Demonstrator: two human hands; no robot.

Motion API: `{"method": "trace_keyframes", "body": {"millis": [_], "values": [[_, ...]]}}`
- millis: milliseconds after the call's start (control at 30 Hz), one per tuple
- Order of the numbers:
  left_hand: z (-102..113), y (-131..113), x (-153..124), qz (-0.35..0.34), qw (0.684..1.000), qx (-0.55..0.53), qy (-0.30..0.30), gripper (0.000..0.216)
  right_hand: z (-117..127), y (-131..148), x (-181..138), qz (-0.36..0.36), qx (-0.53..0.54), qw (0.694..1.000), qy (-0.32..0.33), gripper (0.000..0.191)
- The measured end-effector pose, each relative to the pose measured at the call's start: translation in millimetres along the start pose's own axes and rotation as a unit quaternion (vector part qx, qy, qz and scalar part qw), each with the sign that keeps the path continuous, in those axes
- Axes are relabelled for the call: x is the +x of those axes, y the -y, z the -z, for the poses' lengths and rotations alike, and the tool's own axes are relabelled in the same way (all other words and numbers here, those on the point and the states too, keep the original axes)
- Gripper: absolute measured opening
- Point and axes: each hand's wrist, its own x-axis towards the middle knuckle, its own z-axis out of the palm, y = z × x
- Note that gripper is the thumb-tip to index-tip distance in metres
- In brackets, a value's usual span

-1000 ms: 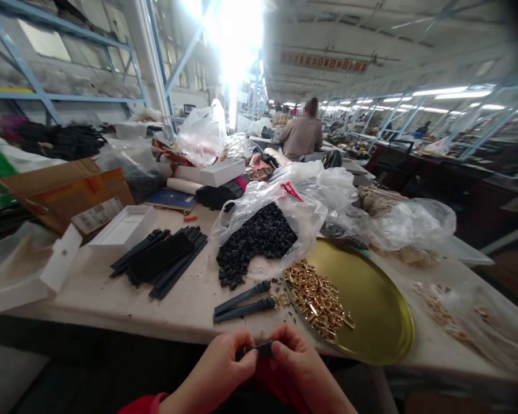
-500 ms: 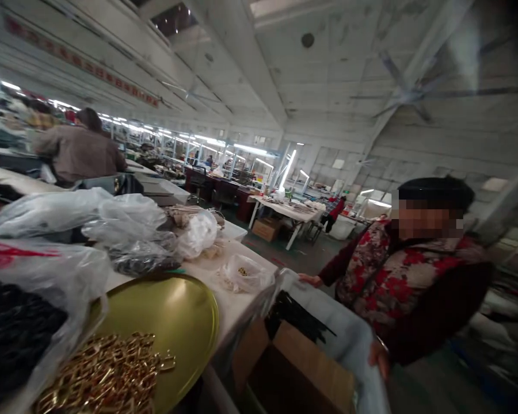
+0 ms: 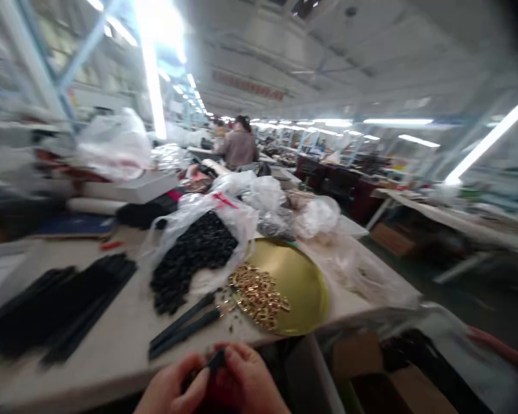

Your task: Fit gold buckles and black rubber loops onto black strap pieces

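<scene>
My left hand (image 3: 172,388) and my right hand (image 3: 246,379) meet at the bottom edge, below the table front. Both pinch a small black piece (image 3: 216,361) between their fingertips. The picture is blurred by motion. Just beyond the hands lie two dark straps (image 3: 183,325) on the table. A round gold tray (image 3: 302,287) holds a heap of gold metal buckles (image 3: 259,296). A clear plastic bag (image 3: 237,221) spills a pile of small black parts (image 3: 194,256).
A stack of black strips (image 3: 60,313) lies at the left. More plastic bags (image 3: 315,215) crowd the table's far side. A cardboard box (image 3: 388,379) stands on the floor at the right. A person (image 3: 239,146) sits far back, facing away.
The view swung right to a person in a flowered top by a cardboard box, then back left to the table. My hands are in view again, still holding the black piece.
</scene>
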Motion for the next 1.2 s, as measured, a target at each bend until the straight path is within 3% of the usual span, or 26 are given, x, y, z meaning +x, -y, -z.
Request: {"method": "trace_keyframes", "body": {"millis": [67,133,267,467,567,733,900,967,1200], "values": [[8.2,-7.0,-12.0,0.012,1.000,-0.028,0.004,0.020,-3.8,-4.3,-3.1,-0.007,0.044,0.997,-0.058,0.037],[10.6,-14.2,-15.9,0.023,0.999,-0.034,-0.007,0.018,-2.3,-2.6,-5.8,-0.022,0.054,0.996,-0.067,0.030],[9.7,-18.8,-21.3,0.049,0.999,-0.012,-0.009,0.018,5.0,-3.2,-11.8,-0.040,0.025,0.998,-0.047,0.026],[22.6,-10.8,-24.1,0.049,0.997,0.015,0.053,0.019,15.9,-8.6,-12.0,-0.043,-0.079,0.996,-0.002,0.026],[23.4,-7.1,-20.8,0.046,0.996,0.001,0.078,0.017,18.5,-12.9,-8.5,-0.065,-0.055,0.996,0.001,0.029],[8.1,-1.0,-11.8,0.057,0.997,-0.044,0.031,0.019,18.3,-20.4,3.7,-0.065,0.009,0.998,0.019,0.032],[13.7,-4.4,-6.1,0.001,0.985,-0.150,0.079,0.018,8.1,-2.5,9.9,-0.064,0.085,0.994,0.027,0.024],[18.3,-7.5,-6.3,-0.007,0.982,-0.176,0.073,0.020,3.1,1.7,9.6,-0.063,0.091,0.994,0.026,0.023],[15.5,1.1,-8.1,0.045,0.991,-0.125,0.018,0.014,13.2,-12.2,7.0,-0.073,0.055,0.995,0.029,0.029]]}}
